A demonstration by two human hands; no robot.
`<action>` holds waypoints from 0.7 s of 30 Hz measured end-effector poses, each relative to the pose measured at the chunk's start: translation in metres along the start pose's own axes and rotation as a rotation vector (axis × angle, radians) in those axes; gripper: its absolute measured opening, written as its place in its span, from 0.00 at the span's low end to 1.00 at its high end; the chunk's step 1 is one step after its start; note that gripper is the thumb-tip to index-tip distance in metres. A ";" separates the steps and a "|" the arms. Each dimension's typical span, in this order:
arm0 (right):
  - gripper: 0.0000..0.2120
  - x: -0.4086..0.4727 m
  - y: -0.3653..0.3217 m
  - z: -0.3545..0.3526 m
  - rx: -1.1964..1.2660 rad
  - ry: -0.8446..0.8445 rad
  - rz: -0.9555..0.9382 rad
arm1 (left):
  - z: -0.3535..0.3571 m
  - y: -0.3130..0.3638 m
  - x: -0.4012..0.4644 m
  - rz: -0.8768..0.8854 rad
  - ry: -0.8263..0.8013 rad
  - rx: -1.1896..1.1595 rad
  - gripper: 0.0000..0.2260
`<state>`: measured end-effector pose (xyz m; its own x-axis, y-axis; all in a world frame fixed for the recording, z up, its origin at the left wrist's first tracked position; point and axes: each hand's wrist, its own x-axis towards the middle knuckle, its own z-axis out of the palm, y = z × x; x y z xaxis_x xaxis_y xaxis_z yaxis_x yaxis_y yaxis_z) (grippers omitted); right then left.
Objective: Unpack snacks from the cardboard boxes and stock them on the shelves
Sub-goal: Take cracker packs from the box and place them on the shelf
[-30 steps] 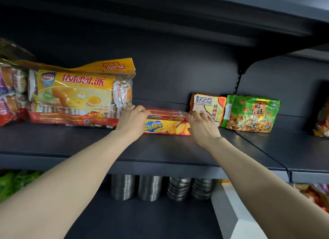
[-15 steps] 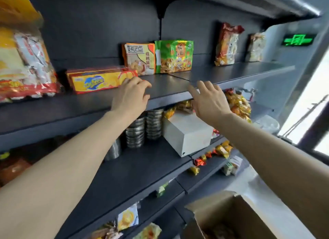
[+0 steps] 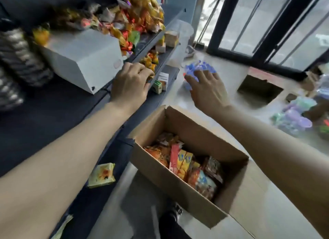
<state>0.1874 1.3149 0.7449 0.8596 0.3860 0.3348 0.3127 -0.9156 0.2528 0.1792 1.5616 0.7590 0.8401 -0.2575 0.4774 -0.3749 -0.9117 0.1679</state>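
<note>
- Head-camera view, looking down past two bare forearms toward a floor and dark shelving.
- The left hand (image 3: 130, 84) is empty, its fingers loosely curled and holding nothing; it hovers in front of the edge of a dark grey metal shelf (image 3: 53, 110).
- The right hand (image 3: 207, 89) is also empty, fingers spread wide with the palm facing down, over the pale floor (image 3: 222, 75).
- Below and nearer than both sets of fingers sits an open brown cardboard box (image 3: 178, 183) on the floor, well apart from either hand.
- Inside the box stand bright orange, yellow and red snack packets (image 3: 185, 164), packed upright and close together.
- Just beyond the left fingers, small green and white cartons (image 3: 160, 84) sit on a lower shelf edge; to their left is a plain white rectangular box (image 3: 83, 60).
- Beyond the right fingers lies a blurred bundle of blue plastic packets (image 3: 199, 68) on the floor.
- A yellow-green flat snack packet (image 3: 102, 174) lies on a low shelf, below the left forearm.
- Likely next step: reaching down into the box for more stock.
- Risks: the packets are tightly wedged, so pulling one could drag out neighbours or crush it; the left hand, dropping close by the shelf edge, could knock the small cartons off; the picture is motion-blurred, so fine detail is uncertain.
</note>
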 end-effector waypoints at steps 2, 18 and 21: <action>0.22 -0.026 0.014 0.036 0.024 -0.074 0.045 | 0.046 0.017 0.001 0.008 -0.087 -0.049 0.15; 0.31 -0.167 0.044 0.365 0.251 -0.765 0.181 | 0.409 0.057 -0.093 -0.108 -0.741 -0.188 0.18; 0.32 -0.187 0.028 0.432 0.300 -0.865 0.207 | 0.475 0.049 -0.117 -0.159 -0.856 -0.185 0.20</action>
<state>0.2097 1.1686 0.2965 0.8736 0.1048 -0.4752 0.1075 -0.9940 -0.0216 0.2495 1.3953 0.3017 0.8651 -0.3503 -0.3591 -0.2236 -0.9101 0.3490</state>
